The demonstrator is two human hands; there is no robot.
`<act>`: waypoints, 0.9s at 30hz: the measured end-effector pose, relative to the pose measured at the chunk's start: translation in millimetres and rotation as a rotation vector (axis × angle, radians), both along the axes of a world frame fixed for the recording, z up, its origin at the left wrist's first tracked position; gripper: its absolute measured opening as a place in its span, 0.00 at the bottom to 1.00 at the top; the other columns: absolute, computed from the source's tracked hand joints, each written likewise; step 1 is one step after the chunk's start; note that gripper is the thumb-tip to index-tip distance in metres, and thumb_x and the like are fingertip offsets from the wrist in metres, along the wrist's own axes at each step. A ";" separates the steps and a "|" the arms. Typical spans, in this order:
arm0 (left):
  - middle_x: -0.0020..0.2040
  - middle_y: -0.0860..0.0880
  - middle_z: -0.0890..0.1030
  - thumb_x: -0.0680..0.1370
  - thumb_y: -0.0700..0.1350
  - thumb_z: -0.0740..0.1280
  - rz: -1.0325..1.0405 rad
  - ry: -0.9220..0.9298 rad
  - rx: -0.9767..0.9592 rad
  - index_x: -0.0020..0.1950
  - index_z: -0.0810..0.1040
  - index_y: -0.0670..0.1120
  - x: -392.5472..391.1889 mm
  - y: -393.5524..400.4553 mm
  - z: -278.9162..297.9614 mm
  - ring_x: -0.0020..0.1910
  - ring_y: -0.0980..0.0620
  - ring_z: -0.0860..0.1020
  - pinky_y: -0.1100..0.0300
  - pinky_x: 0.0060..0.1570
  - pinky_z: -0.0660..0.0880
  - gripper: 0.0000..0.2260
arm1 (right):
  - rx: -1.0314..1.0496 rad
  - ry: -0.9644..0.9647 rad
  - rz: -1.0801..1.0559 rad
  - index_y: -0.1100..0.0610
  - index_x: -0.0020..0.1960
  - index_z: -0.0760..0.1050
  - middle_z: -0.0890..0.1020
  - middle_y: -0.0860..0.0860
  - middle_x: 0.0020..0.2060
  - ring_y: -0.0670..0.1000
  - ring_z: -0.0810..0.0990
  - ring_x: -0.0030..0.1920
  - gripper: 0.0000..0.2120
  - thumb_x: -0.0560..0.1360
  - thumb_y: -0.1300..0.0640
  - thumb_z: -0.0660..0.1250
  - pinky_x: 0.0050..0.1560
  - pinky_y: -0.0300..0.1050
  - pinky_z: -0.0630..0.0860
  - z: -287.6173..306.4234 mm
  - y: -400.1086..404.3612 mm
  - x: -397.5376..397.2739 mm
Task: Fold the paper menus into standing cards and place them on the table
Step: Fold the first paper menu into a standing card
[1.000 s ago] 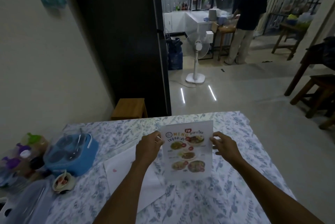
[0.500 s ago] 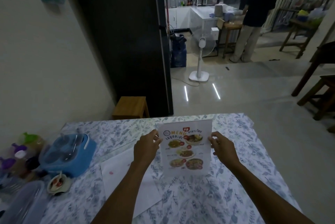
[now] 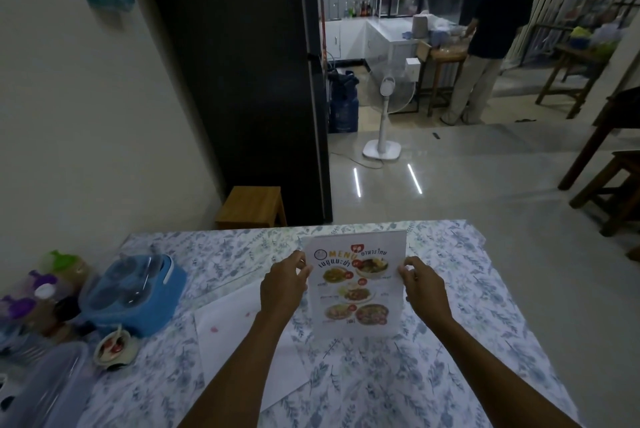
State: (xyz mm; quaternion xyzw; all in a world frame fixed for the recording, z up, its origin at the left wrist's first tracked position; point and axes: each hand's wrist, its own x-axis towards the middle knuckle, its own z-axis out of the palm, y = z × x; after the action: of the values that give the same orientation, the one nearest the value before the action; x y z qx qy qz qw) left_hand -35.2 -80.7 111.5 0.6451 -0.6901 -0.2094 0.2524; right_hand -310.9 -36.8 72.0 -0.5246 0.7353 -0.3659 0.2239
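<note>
A printed paper menu (image 3: pixel 355 284) with food pictures stands upright on the table (image 3: pixel 450 341), its printed face toward me. My left hand (image 3: pixel 284 285) pinches its left edge near the top. My right hand (image 3: pixel 420 284) pinches its right edge at the same height. A plain white sheet (image 3: pixel 239 330) lies flat on the floral tablecloth just left of the menu, partly under my left forearm.
A blue condiment caddy (image 3: pixel 133 292), bottles (image 3: pixel 38 296), a small bowl with a spoon (image 3: pixel 112 348) and a clear lidded box (image 3: pixel 45 389) crowd the table's left side. Beyond the far edge stand a wooden stool (image 3: pixel 251 206), a white fan (image 3: pixel 384 123) and a person (image 3: pixel 485 43).
The menu stays upright between both hands, shifted only slightly on the table. My head has tilted up a little, so the table sits lower in view.
</note>
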 end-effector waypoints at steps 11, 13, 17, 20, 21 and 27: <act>0.52 0.51 0.83 0.80 0.60 0.63 0.002 -0.019 0.032 0.58 0.76 0.51 16.2 18.6 11.8 0.48 0.50 0.81 0.57 0.43 0.76 0.15 | 0.037 -0.234 -0.124 0.54 0.55 0.66 0.81 0.51 0.44 0.53 0.83 0.43 0.12 0.79 0.52 0.67 0.43 0.60 0.83 13.5 35.9 44.0; 0.52 0.50 0.84 0.80 0.60 0.61 -0.006 -0.027 0.018 0.57 0.77 0.51 25.2 27.6 10.2 0.49 0.50 0.81 0.57 0.43 0.76 0.15 | 0.028 -0.231 -0.115 0.54 0.55 0.67 0.81 0.50 0.43 0.53 0.84 0.42 0.11 0.79 0.53 0.68 0.43 0.59 0.83 14.5 42.0 59.5; 0.52 0.50 0.84 0.80 0.62 0.59 -0.004 -0.032 0.013 0.55 0.77 0.52 55.6 45.6 3.9 0.49 0.48 0.82 0.54 0.46 0.79 0.17 | 0.052 -0.197 -0.074 0.51 0.54 0.68 0.81 0.48 0.40 0.51 0.83 0.40 0.09 0.79 0.52 0.66 0.42 0.57 0.83 14.6 52.0 104.8; 0.51 0.50 0.84 0.80 0.63 0.58 0.027 -0.025 0.037 0.55 0.77 0.51 88.7 56.9 -0.4 0.48 0.48 0.82 0.54 0.46 0.79 0.18 | 0.059 -0.173 -0.016 0.52 0.55 0.68 0.82 0.51 0.41 0.51 0.82 0.41 0.10 0.78 0.55 0.68 0.42 0.56 0.82 9.1 57.1 145.9; 0.51 0.50 0.84 0.80 0.64 0.57 0.045 -0.021 0.045 0.55 0.77 0.52 101.0 59.3 -1.9 0.47 0.48 0.82 0.53 0.46 0.79 0.18 | 0.060 -0.166 0.007 0.52 0.56 0.68 0.82 0.52 0.40 0.51 0.82 0.41 0.11 0.78 0.56 0.68 0.43 0.55 0.82 6.9 58.5 160.0; 0.48 0.51 0.86 0.80 0.64 0.58 0.125 0.014 0.102 0.53 0.77 0.53 173.2 82.0 -28.2 0.46 0.48 0.83 0.54 0.46 0.79 0.17 | 0.139 -0.109 0.148 0.55 0.62 0.67 0.83 0.50 0.42 0.52 0.83 0.44 0.15 0.78 0.54 0.68 0.42 0.50 0.80 -14.5 60.7 232.7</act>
State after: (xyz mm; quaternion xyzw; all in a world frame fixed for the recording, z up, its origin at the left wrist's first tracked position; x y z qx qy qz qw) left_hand 138.0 1.2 83.4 0.6974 -0.6353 -0.2327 0.2363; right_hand -78.1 23.9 57.6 -0.5400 0.7051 -0.3243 0.3257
